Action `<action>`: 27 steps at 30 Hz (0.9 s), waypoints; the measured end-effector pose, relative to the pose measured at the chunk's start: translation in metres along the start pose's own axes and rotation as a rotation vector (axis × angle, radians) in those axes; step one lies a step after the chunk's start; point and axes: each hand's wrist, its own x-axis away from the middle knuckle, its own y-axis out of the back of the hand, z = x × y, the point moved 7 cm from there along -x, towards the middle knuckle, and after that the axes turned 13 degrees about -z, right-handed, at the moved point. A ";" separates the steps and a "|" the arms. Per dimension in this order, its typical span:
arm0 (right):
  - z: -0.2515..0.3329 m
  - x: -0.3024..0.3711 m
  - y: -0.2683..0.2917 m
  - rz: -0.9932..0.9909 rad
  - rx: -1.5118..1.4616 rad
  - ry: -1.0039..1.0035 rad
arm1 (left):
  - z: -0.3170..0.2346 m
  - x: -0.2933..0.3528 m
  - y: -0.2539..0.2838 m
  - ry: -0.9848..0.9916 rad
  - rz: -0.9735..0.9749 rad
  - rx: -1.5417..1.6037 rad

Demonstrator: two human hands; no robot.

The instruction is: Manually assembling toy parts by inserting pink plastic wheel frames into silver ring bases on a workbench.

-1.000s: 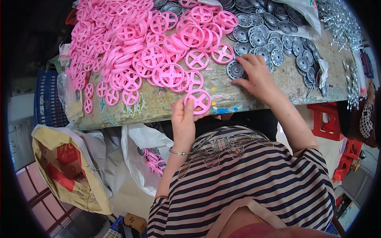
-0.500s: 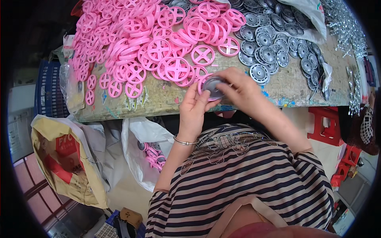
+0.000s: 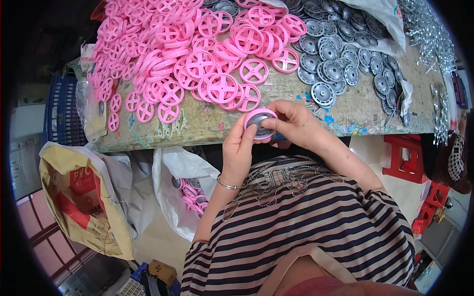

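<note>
Between both hands, just off the table's near edge, is a pink toy wheel (image 3: 247, 129) with a grey disc (image 3: 256, 119) seated inside its rim. My left hand (image 3: 237, 146) is closed on the wheel's left side, its thumb pressing on the disc. From the right, my right hand (image 3: 297, 125) grips the same wheel, thumb also on the disc. A large heap of pink four-spoked wheels (image 3: 200, 64) covers the table's left and middle. To the right lies a pile of grey ribbed discs (image 3: 323, 93). The fingers beneath the wheel are partly hidden.
The worn table (image 3: 291, 91) ends just before me. Below it, a white bag (image 3: 168, 197) holds pink and grey wheels, beside a yellow sack (image 3: 111, 232). Silver tinsel (image 3: 428, 34) hangs at the right, above a red stool (image 3: 406, 157). A clear plastic bag (image 3: 387, 19) lies behind the discs.
The grey disc, tilted over the pink wheel before, now sits level inside it. Both hands have come slightly lower and closer, with both thumbs on the disc.
</note>
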 end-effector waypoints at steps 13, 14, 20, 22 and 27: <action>0.017 -0.087 0.077 -0.486 0.935 0.870 | -0.011 0.090 0.249 0.052 -0.668 -1.147; 0.016 -0.087 0.076 -0.481 0.930 0.874 | -0.012 0.091 0.254 -0.148 -0.716 -1.297; 0.010 -0.090 0.092 -0.480 0.852 0.554 | -0.035 0.043 0.156 -0.485 -0.616 -0.944; 0.028 -0.076 0.091 -0.452 0.712 0.494 | -0.028 0.022 0.116 -0.364 -0.447 -0.651; 0.057 -0.009 0.028 -0.238 0.571 0.714 | -0.006 -0.013 -0.005 -0.102 0.065 -0.026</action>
